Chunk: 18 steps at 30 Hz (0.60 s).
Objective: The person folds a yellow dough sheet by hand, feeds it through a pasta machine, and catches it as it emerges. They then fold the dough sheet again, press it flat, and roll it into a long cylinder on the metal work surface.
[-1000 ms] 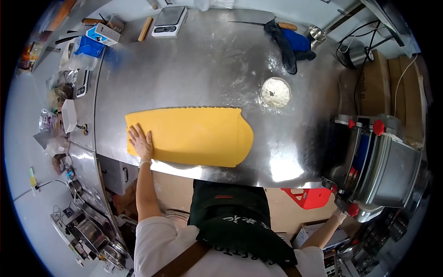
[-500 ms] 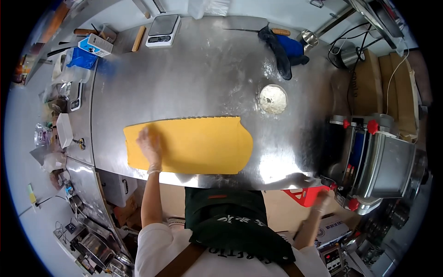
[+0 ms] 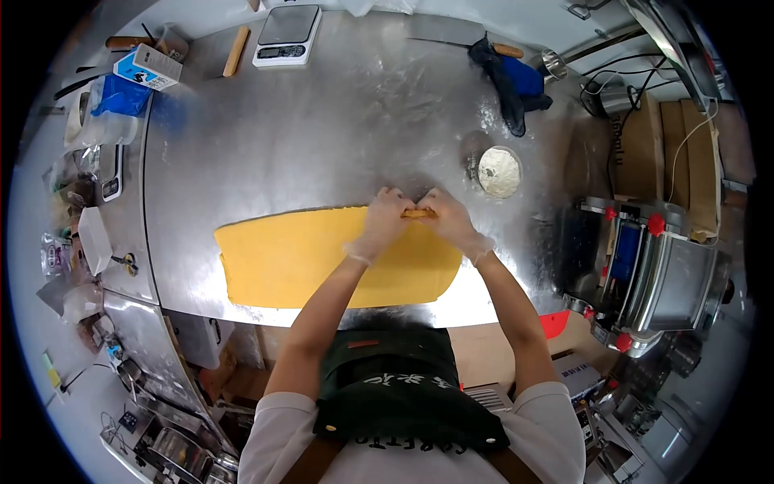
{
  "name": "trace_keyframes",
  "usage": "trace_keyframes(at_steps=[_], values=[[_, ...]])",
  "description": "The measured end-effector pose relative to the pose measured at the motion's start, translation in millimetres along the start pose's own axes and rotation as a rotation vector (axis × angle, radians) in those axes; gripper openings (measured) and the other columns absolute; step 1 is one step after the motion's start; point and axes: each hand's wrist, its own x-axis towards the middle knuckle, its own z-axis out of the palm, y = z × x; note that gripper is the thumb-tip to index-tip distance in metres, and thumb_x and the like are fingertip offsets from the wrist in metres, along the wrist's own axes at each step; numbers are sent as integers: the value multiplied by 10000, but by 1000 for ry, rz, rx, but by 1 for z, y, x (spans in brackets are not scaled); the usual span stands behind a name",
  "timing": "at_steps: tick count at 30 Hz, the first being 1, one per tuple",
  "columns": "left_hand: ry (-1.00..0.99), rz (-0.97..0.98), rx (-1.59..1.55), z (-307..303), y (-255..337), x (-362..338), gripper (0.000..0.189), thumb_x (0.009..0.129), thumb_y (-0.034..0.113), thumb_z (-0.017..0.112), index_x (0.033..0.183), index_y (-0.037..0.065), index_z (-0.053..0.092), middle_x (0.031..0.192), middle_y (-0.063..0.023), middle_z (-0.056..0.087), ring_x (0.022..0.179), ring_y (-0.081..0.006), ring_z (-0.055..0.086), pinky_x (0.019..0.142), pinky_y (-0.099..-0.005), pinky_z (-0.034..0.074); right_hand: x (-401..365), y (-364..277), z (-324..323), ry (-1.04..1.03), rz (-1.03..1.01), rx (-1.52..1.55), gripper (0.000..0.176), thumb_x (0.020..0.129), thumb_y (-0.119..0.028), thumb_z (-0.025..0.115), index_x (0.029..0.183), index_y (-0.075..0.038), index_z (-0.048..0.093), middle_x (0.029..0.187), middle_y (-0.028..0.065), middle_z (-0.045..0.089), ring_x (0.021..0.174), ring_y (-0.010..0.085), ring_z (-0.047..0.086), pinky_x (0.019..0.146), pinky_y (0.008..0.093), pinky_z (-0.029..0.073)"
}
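A wide sheet of yellow dough [image 3: 298,258] lies flat along the front of the steel table. Both hands wear clear gloves and meet at its far edge, toward the right end. My left hand [image 3: 387,218] is closed on that edge, fingers curled. Beside it my right hand [image 3: 445,219] also pinches the dough. A small darker-edged fold of dough shows between the two thumbs. The fingertips are partly hidden beneath and behind the edge.
A bowl of white flour [image 3: 500,172] stands right of the hands. Farther back lie a dark-blue cloth bundle [image 3: 516,85], a wide blade with a wooden handle [image 3: 507,50] and a digital scale [image 3: 286,36]. A metal roller machine [image 3: 665,278] is at the right.
My left hand has moved right and away from the sheet's left part to its far edge. My right hand has come up from beside the roller machine and taken hold of the dough edge.
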Motion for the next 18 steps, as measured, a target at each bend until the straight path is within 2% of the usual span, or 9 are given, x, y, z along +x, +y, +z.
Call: trace_keyframes(at_steps=[1, 4, 7, 8, 11, 14, 17, 18], values=[[-3, 27, -74, -3, 1, -7, 250, 789, 164, 751, 1039, 153, 738, 1102, -57, 673, 1073, -282, 614, 939, -457, 519, -7, -1, 2, 36, -78, -56, 261, 822, -86, 698, 1082, -77, 670, 1175, 114, 629, 1086, 352, 584, 905, 433, 502], [167, 242, -49, -9, 11, -32, 295, 847, 124, 664, 1138, 113, 713, 1220, -98, 662, 1195, -291, 596, 1042, -473, 484, -35, -4, 16, 143, -263, -223, 367, 828, -76, 672, 1192, -48, 639, 1299, 144, 599, 1177, 366, 571, 979, 437, 497], [202, 416, 170, -5, 9, -50, 378, 883, 76, 600, 1256, 38, 647, 1389, -143, 600, 1306, -316, 556, 1106, -463, 452, -56, 0, 30, 191, -333, -379, 500, 843, -66, 645, 1329, 16, 560, 1424, 194, 535, 1306, 389, 518, 1091, 457, 455], [165, 439, 229, -3, 10, -57, 491, 900, 70, 566, 1380, -29, 542, 1487, -165, 515, 1373, -323, 501, 1149, -477, 405, -61, 0, 31, 172, -353, -419, 533, 858, -65, 635, 1369, 40, 522, 1458, 209, 506, 1346, 397, 491, 1123, 467, 433], [55, 412, 413, 6, 12, -69, 533, 921, 179, 589, 1408, -25, 515, 1517, -189, 466, 1424, -341, 437, 1195, -484, 336, -71, 4, 39, 143, -355, -438, 562, 899, -78, 620, 1420, 71, 474, 1497, 223, 473, 1407, 409, 444, 1170, 492, 391], [1, 360, 421, 20, 14, -75, 607, 936, 302, 607, 1431, -27, 487, 1527, -205, 443, 1457, -356, 384, 1225, -495, 273, -72, 11, 53, 161, -323, -439, 549, 927, -102, 620, 1428, 71, 474, 1511, 222, 458, 1425, 412, 425, 1182, 502, 373], [15, 321, 510, 28, 17, -75, 649, 945, 400, 605, 1423, -25, 499, 1523, -197, 457, 1453, -347, 395, 1221, -506, 271, -73, 14, 54, 125, -294, -468, 539, 930, -131, 631, 1418, 55, 495, 1485, 217, 492, 1434, 401, 419, 1193, 502, 355], [-4, 308, 454, 29, 18, -74, 630, 945, 383, 615, 1423, -13, 508, 1526, -196, 457, 1457, -347, 389, 1218, -509, 272, -71, 12, 50, 104, -290, -482, 537, 928, -140, 636, 1413, 48, 504, 1469, 214, 512, 1437, 395, 418, 1198, 502, 348]])
